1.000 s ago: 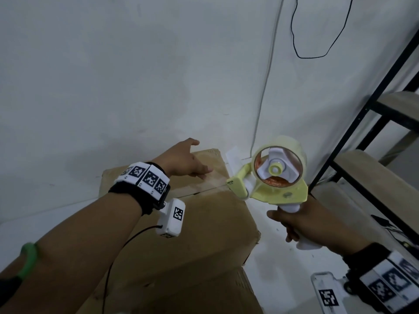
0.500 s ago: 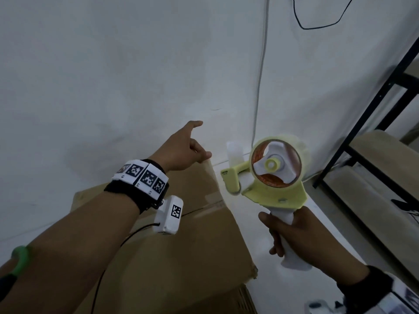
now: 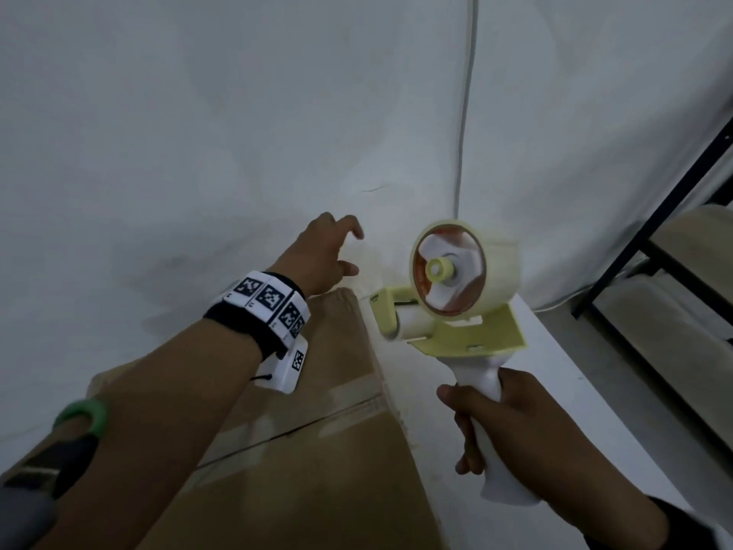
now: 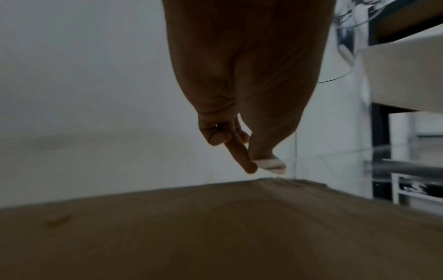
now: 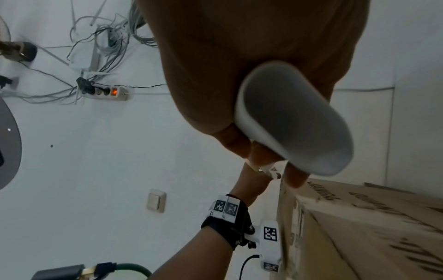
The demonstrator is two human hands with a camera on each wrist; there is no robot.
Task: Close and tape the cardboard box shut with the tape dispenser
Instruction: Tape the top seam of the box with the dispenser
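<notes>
- The cardboard box [image 3: 301,450] is sitting low against the white wall [image 3: 198,133], its top flaps lying closed with the seam between them running across the top.
- A strip of clear tape [image 3: 337,391] is lying along that seam, reaching the box's right edge.
- The left hand [image 3: 321,252] is hanging in the air above the far right corner of the box, touching neither the cardboard nor the wall as far as the head view shows.
- Its fingers are hanging loose and holding nothing; in the left wrist view the hand [image 4: 242,91] is showing one finger pointing down toward the box top [image 4: 215,227] and the others lightly curled beside it.
- The right hand [image 3: 511,426] is gripping the white handle of the tape dispenser [image 3: 448,299], fingers wrapped fully round it and the thumb pressing on the near side.
- The dispenser is being held off the right edge of the box, clear of the cardboard, with its pale yellow frame and roller end pointing left toward the box's far right corner.
- The roll of clear tape [image 3: 468,267] is sitting on the dispenser's hub, above the handle.
- In the right wrist view the handle's butt end [image 5: 294,121] is filling the middle of the picture, with the right hand [image 5: 239,66] clasped round it and the box's side [image 5: 371,236] below.
- A black metal shelf rack [image 3: 674,232] is standing to the right, well apart from the box.
</notes>
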